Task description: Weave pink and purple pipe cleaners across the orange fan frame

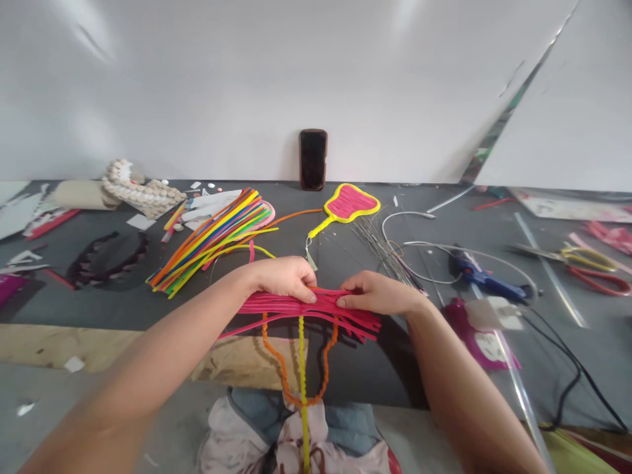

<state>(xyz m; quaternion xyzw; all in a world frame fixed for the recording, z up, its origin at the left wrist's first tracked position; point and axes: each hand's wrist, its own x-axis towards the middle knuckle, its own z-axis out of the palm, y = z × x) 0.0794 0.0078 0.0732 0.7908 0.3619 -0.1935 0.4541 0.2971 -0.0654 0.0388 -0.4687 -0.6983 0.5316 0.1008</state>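
A row of pink pipe cleaners (276, 301) lies side by side across an orange twisted frame (282, 368) with a yellow stem (305, 421). My left hand (284, 276) presses closed on the row near its middle, thumb at the front. On the right part of the same row, my right hand (375, 293) pinches the strands between thumb and fingers. Loose pink ends fan out below and right of my right hand. The orange frame hangs below the row, over the table's near edge, its stem pointing toward my lap.
Behind the hands lie a finished pink-and-yellow fan shape (351, 201), a bundle of coloured pipe cleaners (212, 243) and thin wires (382, 247). A phone (313, 159) leans on the wall. To the right are a blue glue gun (488, 276), scissors (582, 260) and a white plug (494, 313).
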